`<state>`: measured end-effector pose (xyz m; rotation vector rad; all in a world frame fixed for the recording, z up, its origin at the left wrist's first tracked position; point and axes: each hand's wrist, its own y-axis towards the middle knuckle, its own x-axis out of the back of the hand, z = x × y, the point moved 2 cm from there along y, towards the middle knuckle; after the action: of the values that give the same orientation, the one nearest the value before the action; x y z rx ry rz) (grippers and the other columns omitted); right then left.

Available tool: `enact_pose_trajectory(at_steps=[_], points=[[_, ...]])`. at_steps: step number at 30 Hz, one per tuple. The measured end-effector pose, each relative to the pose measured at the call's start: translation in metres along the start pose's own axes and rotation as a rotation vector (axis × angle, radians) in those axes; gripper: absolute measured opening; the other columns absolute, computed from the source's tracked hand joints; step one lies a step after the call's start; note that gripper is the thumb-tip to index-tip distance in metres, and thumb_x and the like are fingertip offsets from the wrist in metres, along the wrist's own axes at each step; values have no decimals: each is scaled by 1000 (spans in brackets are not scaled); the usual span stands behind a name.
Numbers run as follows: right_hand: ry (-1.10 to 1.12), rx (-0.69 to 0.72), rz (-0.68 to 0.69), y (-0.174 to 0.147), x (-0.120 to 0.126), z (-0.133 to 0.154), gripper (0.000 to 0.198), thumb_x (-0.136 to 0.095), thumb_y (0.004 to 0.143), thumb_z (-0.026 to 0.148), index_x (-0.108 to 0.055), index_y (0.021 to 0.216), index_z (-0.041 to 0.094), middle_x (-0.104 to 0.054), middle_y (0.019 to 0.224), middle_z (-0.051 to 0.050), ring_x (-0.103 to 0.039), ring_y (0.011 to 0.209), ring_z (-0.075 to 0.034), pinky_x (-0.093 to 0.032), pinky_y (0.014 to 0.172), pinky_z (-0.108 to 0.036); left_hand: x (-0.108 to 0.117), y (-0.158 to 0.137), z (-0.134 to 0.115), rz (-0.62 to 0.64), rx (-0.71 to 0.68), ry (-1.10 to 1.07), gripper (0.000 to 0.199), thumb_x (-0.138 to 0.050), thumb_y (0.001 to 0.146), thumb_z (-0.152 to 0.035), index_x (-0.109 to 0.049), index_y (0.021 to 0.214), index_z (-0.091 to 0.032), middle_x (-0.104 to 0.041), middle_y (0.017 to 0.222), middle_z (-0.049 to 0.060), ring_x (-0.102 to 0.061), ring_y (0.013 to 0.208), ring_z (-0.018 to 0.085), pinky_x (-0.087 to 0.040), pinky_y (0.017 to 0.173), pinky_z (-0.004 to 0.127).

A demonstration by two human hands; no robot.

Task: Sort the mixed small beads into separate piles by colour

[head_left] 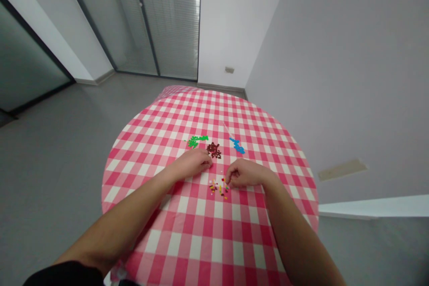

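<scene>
Right-hand grip [246, 173]: fingers curled, hold not discernible; beside mixed pieces [220, 189]. Left-hand grip [192, 163]: likewise, at brown pile [213, 149]. Green pile [193, 142], blue pile [238, 146] beyond, on counter [201, 246]. Three colours grouped; mixed pieces apparently left unsorted.

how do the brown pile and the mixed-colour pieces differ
The brown pile is one colour; the mixed-colour pieces include red and yellow. The brown pile is clumped closely; the mixed-colour pieces are scattered loosely. Both lie on the checked tablecloth.
</scene>
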<state>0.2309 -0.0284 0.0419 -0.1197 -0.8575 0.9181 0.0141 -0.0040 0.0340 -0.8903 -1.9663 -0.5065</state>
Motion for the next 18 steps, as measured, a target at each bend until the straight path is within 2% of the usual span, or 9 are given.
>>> enact_pose_trajectory(at_steps=[3,8,18], points=[[-51,28,47,0,-6,9,24,-66,71,12,-80,87,22,-71,68,1,-58,58,-11,-38,52,-20,-6,4,4,-28,23,84,23,-50,89,-13,-69,76,-18,-68,90,8,-59,87,20,-43,76,31],[-208,38,2,8,-16,16,28,-62,69,6,-81,81,23,-75,73,0,-60,60,-12,-38,54,-21,-12,7,6,-41,42,117,22,-51,91,-16,-69,79,-19,-67,89,7,-58,88,20,-43,77,31],[-241,92,-12,11,-19,20,19,-71,71,13,-81,84,23,-74,73,0,-57,58,-11,-36,54,-22,-17,8,15,-94,4,95,23,-53,94,-20,-73,84,-19,-68,92,7,-59,90,20,-43,77,31]])
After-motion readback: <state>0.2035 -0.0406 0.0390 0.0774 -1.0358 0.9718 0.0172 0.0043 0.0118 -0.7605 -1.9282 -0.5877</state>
